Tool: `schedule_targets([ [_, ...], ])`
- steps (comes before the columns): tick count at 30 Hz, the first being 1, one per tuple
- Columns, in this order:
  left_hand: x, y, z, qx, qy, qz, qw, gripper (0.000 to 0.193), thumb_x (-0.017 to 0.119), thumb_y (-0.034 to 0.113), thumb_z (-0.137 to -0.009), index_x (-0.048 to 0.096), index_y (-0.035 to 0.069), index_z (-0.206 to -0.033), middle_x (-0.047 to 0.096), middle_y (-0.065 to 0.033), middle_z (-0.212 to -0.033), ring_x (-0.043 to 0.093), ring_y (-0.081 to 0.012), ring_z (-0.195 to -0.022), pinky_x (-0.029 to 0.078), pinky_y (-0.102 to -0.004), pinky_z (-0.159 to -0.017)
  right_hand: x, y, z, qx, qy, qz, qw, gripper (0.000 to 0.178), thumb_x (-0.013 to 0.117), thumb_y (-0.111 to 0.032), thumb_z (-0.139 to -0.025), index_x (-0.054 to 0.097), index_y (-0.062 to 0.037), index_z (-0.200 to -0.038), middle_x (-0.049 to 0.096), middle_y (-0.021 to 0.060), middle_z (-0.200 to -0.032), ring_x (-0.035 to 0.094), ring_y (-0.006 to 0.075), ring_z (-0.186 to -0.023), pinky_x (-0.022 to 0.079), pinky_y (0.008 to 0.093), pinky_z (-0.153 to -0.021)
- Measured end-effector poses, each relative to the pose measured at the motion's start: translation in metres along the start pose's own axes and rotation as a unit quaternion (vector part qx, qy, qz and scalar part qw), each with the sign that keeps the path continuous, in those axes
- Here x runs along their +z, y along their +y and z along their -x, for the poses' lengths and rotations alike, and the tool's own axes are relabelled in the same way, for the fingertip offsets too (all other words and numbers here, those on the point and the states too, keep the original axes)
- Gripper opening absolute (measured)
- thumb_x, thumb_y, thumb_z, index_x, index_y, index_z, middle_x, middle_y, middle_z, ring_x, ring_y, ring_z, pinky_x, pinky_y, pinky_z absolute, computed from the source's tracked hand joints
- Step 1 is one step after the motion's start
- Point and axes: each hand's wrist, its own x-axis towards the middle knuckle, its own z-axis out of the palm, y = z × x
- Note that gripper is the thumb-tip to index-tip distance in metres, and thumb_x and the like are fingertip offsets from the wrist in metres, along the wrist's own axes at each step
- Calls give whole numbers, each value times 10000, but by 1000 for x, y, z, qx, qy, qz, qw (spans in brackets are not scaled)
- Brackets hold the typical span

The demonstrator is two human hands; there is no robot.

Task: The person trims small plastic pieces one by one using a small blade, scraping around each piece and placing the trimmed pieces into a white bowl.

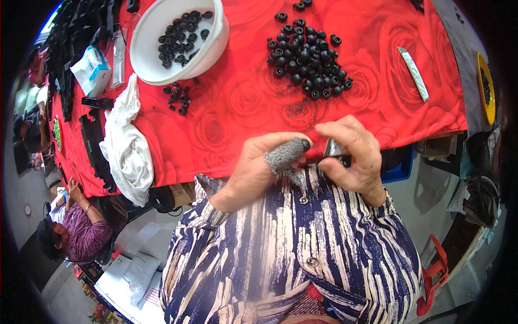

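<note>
My left hand [247, 174] is held just off the table's near edge, one finger wrapped in a grey knitted cover [285, 156]. Pinched at its tip is a small black round part [306, 144]. Close on the right, my right hand [357, 154] has its thumb and fingers curled round a short shiny metal blade [334, 148], its edge turned towards the left hand. Farther up the table lies a heap of black ball-shaped parts [307, 56], like those in the white bowl [218, 46] to the left.
A red rose-patterned cloth [243, 113] covers the table. Several smaller black bits [178, 97] lie below the bowl, near a crumpled white cloth [129, 156]. A pale strip [413, 74] lies at right, and a yellow dish [487, 89] beyond. Another person [89, 229] sits at left.
</note>
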Motion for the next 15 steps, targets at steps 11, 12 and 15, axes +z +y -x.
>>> schedule_targets([
  [11,-2,14,7,-15,-63,45,997,201,620,147,-856,622,-4,-988,633,-60,-870,611,-114,-752,513,-246,-632,22,1,-2,-190,80,60,977,247,733,-37,-656,638,18,-878,539,59,-627,478,190,-477,360,306,-424],
  [12,2,27,12,3,0,-55,998,169,619,98,-853,630,-10,-981,642,-78,-868,622,-117,-740,528,-239,-594,18,3,-2,-188,91,74,975,228,721,-18,-661,636,13,-870,539,57,-630,481,192,-483,365,308,-427],
  [15,-11,66,16,316,109,-264,905,125,615,55,-850,647,0,-958,636,-86,-856,621,-140,-632,524,-241,-520,5,10,-1,-133,133,112,976,167,677,22,-718,615,18,-873,542,79,-660,499,190,-525,392,298,-453],
])
